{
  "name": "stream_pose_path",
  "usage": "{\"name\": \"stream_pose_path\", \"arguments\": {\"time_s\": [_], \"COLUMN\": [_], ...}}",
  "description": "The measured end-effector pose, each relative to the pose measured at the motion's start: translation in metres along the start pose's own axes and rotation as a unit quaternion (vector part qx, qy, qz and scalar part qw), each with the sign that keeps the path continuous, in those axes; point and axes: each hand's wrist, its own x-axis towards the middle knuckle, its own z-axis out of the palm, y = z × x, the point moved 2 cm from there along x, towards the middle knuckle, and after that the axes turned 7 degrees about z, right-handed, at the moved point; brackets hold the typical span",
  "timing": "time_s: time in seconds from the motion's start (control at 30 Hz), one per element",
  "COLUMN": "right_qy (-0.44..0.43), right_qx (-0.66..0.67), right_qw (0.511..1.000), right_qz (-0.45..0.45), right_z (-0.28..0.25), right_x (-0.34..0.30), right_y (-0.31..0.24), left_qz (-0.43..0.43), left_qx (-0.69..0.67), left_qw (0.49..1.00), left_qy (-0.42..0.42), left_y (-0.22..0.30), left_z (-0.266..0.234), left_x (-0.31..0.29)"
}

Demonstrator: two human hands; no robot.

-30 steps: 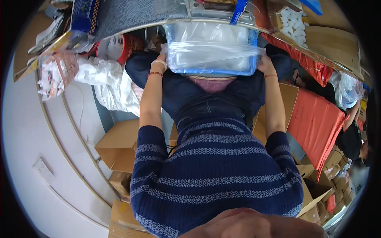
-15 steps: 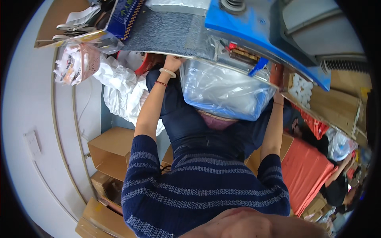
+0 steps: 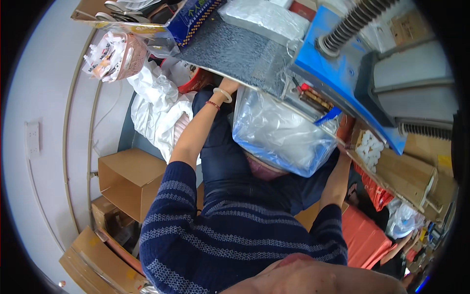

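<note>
A blue bin (image 3: 304,171) lined with clear plastic sits over my lap, partly tucked under the worktable's front edge. My left hand (image 3: 229,85) reaches under that edge by the bin's left side, with a pale bangle on the wrist. By the bin's far right corner is my right hand (image 3: 344,148), mostly covered by the table edge. The fingers of both hands are out of sight, so their grip cannot be made out. The clear plastic (image 3: 279,130) spreads loosely across the bin.
A blue machine (image 3: 338,68) with springs stands on the grey-topped worktable (image 3: 235,54). A pink basket (image 3: 129,59) hangs at the left, above white cloth (image 3: 152,117). Cardboard boxes (image 3: 129,171) flank me. At the right, a carton (image 3: 370,152) holds small white pieces; another person's arm (image 3: 394,252) shows.
The view has turned and shifted, so the table and machine appear tilted and lower. Both hands stay beside the bin at the table edge.
</note>
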Motion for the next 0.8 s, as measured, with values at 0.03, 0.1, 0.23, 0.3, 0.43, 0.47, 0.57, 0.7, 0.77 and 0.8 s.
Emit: {"name": "stream_pose_path", "arguments": {"time_s": [0.03, 0.1, 0.23, 0.3, 0.43, 0.47, 0.57, 0.7, 0.77, 0.8], "right_qy": [-0.013, -0.019, -0.029, -0.050, -0.060, -0.067, -0.096, -0.095, -0.022, 0.048], "right_qx": [-0.023, -0.077, -0.173, -0.224, -0.308, -0.330, -0.392, -0.458, -0.604, -0.721], "right_qw": [0.999, 0.995, 0.976, 0.961, 0.921, 0.909, 0.866, 0.791, 0.667, 0.519], "right_qz": [-0.029, -0.052, -0.132, -0.157, -0.230, -0.246, -0.295, -0.393, -0.435, -0.457], "right_z": [0.041, 0.030, 0.008, 0.001, -0.019, -0.021, -0.031, -0.055, -0.065, -0.066], "right_x": [0.034, 0.050, 0.053, 0.053, 0.052, 0.053, 0.053, 0.047, 0.027, 0.015], "right_y": [-0.008, 0.013, 0.028, 0.024, 0.023, 0.026, 0.034, 0.022, 0.020, 0.030], "left_qz": [-0.016, -0.177, -0.080, -0.021, 0.067, 0.105, 0.106, -0.027, -0.106, -0.099], "left_qx": [-0.063, -0.143, 0.485, 0.437, 0.434, 0.461, 0.311, 0.160, 0.190, 0.248], "left_qw": [0.998, 0.973, 0.808, 0.848, 0.881, 0.867, 0.943, 0.983, 0.966, 0.950], "left_qy": [0.004, -0.025, -0.326, -0.299, -0.174, -0.160, -0.042, -0.081, -0.140, -0.163], "left_y": [-0.004, -0.024, 0.005, 0.000, 0.019, 0.014, -0.007, 0.013, 0.020, 0.018], "left_z": [0.012, 0.005, 0.026, 0.011, 0.015, 0.016, 0.010, 0.021, 0.020, 0.017], "left_x": [0.014, 0.005, 0.004, 0.000, 0.002, 0.002, -0.002, 0.008, 0.011, 0.011]}}
